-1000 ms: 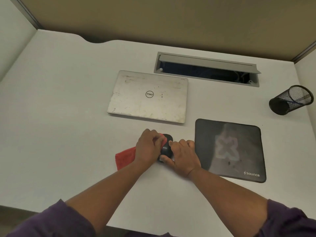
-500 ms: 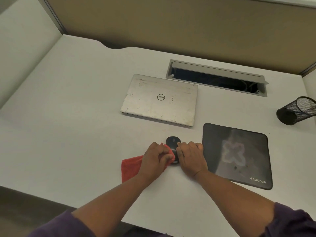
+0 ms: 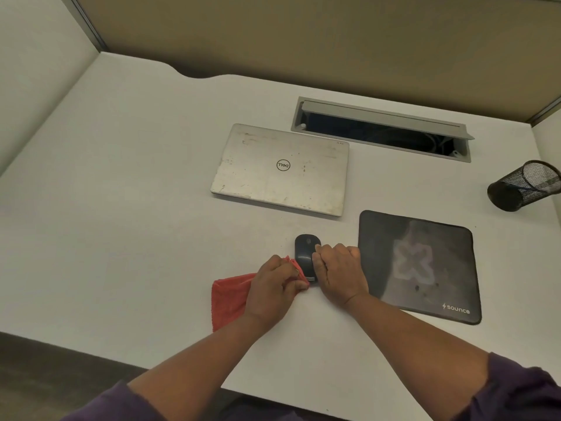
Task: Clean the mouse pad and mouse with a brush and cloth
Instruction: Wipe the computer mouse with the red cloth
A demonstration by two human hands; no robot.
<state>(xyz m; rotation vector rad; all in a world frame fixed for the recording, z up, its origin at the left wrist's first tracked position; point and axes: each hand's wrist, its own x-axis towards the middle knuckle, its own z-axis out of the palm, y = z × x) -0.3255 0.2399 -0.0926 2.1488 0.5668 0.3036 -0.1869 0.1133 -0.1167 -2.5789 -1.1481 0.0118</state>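
From the head view we see a white desk (image 3: 127,208) with our two hands meeting near its middle. Our left hand (image 3: 273,287) has its fingers curled round a red cloth (image 3: 227,296), pressing the bunched end against the near left side of the mouse (image 3: 305,253); the rest of the cloth trails left on the desk. Our right hand (image 3: 340,275) grips the mouse from its right side, fingers curled, thumb on the near edge. The mouse sits on the bare desk, just left of the pad (image 3: 425,268), which lies flat and touches neither hand clearly. Farther off lies a closed laptop (image 3: 282,171), beyond it an open cable hatch (image 3: 379,129). A mesh cup (image 3: 522,186) lies tipped at far right.
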